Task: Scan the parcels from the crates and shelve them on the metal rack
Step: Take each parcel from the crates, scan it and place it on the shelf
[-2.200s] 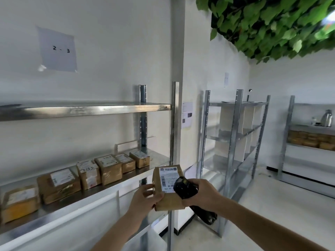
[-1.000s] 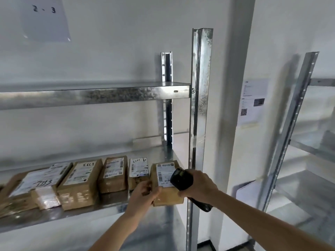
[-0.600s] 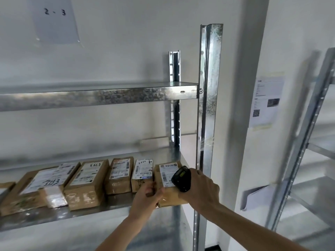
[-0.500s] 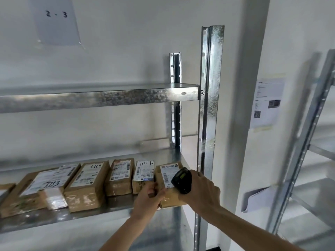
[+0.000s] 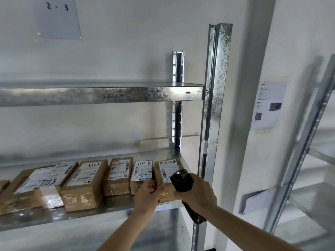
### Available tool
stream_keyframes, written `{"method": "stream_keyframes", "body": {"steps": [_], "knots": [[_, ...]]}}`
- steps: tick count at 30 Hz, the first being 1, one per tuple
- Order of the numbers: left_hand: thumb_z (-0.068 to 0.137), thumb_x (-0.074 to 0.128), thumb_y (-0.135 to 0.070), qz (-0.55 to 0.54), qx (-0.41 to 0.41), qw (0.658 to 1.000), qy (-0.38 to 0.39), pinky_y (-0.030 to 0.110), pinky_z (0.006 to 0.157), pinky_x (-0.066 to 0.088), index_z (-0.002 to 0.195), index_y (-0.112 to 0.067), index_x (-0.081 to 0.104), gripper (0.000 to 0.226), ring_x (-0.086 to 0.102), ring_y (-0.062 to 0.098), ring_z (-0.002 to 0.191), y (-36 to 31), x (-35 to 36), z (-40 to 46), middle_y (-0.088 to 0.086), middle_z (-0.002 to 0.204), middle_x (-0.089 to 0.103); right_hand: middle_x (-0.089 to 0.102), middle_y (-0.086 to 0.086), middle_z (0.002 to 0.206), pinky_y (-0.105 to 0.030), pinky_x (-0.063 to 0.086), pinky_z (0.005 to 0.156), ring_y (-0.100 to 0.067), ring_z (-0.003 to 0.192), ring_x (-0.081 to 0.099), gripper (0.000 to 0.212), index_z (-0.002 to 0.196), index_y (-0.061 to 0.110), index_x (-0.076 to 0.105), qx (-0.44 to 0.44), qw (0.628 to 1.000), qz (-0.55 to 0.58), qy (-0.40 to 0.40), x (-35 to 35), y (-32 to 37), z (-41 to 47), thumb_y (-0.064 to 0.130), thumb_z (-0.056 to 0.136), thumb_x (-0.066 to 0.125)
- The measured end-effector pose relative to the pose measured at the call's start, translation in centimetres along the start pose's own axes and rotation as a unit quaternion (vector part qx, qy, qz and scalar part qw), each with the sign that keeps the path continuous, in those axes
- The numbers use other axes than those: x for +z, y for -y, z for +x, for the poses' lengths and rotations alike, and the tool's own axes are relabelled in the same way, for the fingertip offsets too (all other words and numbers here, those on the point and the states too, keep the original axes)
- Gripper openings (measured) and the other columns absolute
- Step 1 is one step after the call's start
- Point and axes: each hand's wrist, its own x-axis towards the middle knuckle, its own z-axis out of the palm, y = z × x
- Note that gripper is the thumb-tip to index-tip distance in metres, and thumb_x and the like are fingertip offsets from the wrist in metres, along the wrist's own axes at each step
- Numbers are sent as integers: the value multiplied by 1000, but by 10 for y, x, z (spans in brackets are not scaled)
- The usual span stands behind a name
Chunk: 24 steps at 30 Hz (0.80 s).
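Note:
A brown cardboard parcel point(image 5: 166, 171) with a white label lies at the right end of the metal rack's lower shelf point(image 5: 90, 212), next to the front post point(image 5: 215, 105). My left hand point(image 5: 149, 195) grips its near left corner, thumb on top. My right hand point(image 5: 196, 193) holds a black handheld scanner point(image 5: 182, 180) just over the parcel's near right corner. Several other labelled brown parcels point(image 5: 85, 182) stand in a row to the left on the same shelf.
An upper shelf point(image 5: 101, 94) of the rack spans above the parcels. A paper sheet marked "2 - 3" point(image 5: 57, 17) hangs on the wall. Another sheet with a QR code point(image 5: 268, 105) is on the pillar, and a second metal rack point(image 5: 308, 142) stands at right.
The parcel went from being held in the air in front of the rack onto the right end of the lower shelf. Both hands followed it there and stay on it.

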Motion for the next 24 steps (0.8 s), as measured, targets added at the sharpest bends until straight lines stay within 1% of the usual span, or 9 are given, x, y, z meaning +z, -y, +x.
{"method": "stream_keyframes", "body": {"steps": [2,4,6,10,13,15,18,21,24], "knots": [[78,83,-43,15,5,1000,-8,48,80,61,90,-31,59,29,73,18,83,0,1,6,-4,85,75,68,14,95,-21,47,65,-9,88,64,60,122,32,60,-6,1000,-17,2,3,1,3,52,70,85],[76,83,-45,21,7,1000,-17,51,78,61,87,-30,62,28,73,22,79,-1,1,12,-2,80,75,68,13,97,-23,50,69,-10,89,65,62,124,32,59,-6,1000,-30,2,4,1,7,52,71,84],[77,80,-47,33,16,999,-17,52,78,61,86,-30,63,26,72,22,78,-2,3,15,-1,79,74,67,13,98,-23,49,68,-10,90,64,61,124,32,59,-4,999,-37,1,5,1,10,51,72,84],[81,77,-46,44,28,998,-25,52,78,61,83,-31,64,20,68,22,72,-5,5,14,0,73,71,67,14,99,-23,52,73,-9,91,64,60,123,33,58,1,999,-42,-2,8,2,14,52,73,83],[80,77,-49,54,29,998,-31,49,80,61,82,-36,58,23,69,20,81,-8,6,12,-2,83,70,68,14,100,-25,55,78,-9,93,64,62,125,33,57,-3,999,-43,-5,11,2,15,53,71,83],[79,79,-50,54,28,998,-34,47,82,61,83,-36,58,26,68,19,87,-9,4,12,-4,88,69,68,14,98,-29,59,80,-9,92,65,63,123,34,58,0,999,-41,-5,12,0,14,52,68,83],[77,79,-52,68,30,997,-37,46,81,61,80,-31,62,27,68,18,86,-9,-3,9,-4,85,70,68,15,95,-32,60,79,-10,90,66,62,120,35,59,-1,999,-39,-8,10,-3,10,48,66,84],[78,77,-55,75,27,996,-40,44,83,61,91,-33,62,30,69,16,88,-8,-11,7,-8,90,70,68,15,92,-32,60,78,-10,88,66,58,117,34,61,-6,999,-33,-9,7,-5,3,47,65,84],[84,69,-54,125,55,990,-37,43,84,61,97,-31,63,26,67,12,89,-10,-24,-1,-13,92,67,68,14,94,-33,61,78,-11,88,67,57,116,34,60,-15,999,-33,-8,2,-5,-6,47,66,85]]}}
